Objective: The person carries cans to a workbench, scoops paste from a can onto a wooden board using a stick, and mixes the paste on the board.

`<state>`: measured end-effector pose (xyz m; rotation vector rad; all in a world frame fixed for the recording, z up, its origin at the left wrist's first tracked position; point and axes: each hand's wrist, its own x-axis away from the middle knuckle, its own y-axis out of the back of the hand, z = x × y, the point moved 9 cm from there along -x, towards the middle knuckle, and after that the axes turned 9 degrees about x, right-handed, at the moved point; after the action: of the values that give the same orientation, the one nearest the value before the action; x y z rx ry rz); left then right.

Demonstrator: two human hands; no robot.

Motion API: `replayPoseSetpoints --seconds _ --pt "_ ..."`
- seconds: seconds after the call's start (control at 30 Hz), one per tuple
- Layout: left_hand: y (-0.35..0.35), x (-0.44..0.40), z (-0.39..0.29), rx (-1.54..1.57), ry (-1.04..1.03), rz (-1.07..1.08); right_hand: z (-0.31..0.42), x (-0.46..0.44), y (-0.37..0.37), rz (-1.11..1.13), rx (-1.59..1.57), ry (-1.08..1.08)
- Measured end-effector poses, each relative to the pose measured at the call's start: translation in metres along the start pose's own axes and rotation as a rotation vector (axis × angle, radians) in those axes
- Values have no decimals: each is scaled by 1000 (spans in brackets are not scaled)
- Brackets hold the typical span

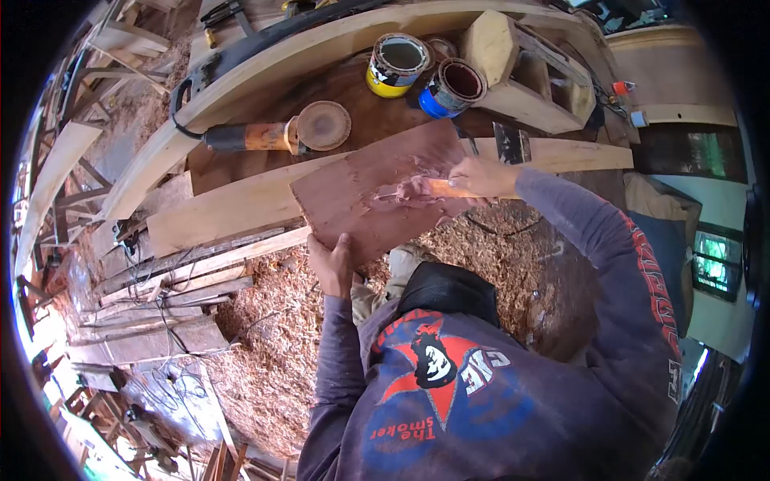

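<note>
A flat reddish-brown board [353, 184] is tilted over the wood pieces, with a lump of brownish paste [411, 189] smeared on its middle. My left hand [332, 260] grips the board's lower left corner, thumb on top. In my right hand [480, 177] is an orange-handled tool [446, 189], its end in the paste; the blade is hidden. Above the board lies an orange and black grinder [261, 137] with a round disc. Two open cans, one with a yellow band [389, 83] and one with a blue band [439, 106], stand beyond it.
A long curved wooden beam [265, 74] arcs across the back. A hollow wooden block [525, 76] stands right of the cans. Long planks [224, 210] lie beneath the board and to the left. Wood shavings [277, 337] cover the floor by my legs.
</note>
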<state>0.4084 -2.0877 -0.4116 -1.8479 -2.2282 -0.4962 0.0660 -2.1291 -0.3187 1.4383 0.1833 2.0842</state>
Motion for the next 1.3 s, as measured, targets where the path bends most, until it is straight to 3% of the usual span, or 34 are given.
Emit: replayPoseSetpoints --seconds 0.2,0.27,0.33,0.47,0.67,0.8,1.0,1.07,1.1,1.17,1.23,1.3 --pt "2 -2 11 71 54 -6 73 -30 -5 -17 218 224" --pt "3 -1 16 138 80 -22 92 -17 8 -399 562 591" --pt "9 2 16 366 27 -109 99 22 8 -476 659 585" --pt "13 1 2 167 -8 -149 26 21 -23 -639 669 471" --pt "14 -3 13 188 12 -138 -30 34 -32 -576 614 160" --pt "13 -14 27 257 -30 -107 -44 50 -32 -686 606 196" --pt "13 -8 16 311 -7 -66 -58 78 -18 -655 682 -92" --pt "18 -16 26 351 -50 -38 -64 79 -16 -707 491 78" --pt "19 -13 22 355 -39 -30 -61 77 -18 -700 493 66" --pt "26 -7 2 205 -35 -35 -24 71 -21 -825 362 222" --pt "20 -16 25 240 -18 -28 -21 48 -25 -810 372 226" --pt "20 -12 16 401 -34 -8 -13 32 -31 -810 442 385"
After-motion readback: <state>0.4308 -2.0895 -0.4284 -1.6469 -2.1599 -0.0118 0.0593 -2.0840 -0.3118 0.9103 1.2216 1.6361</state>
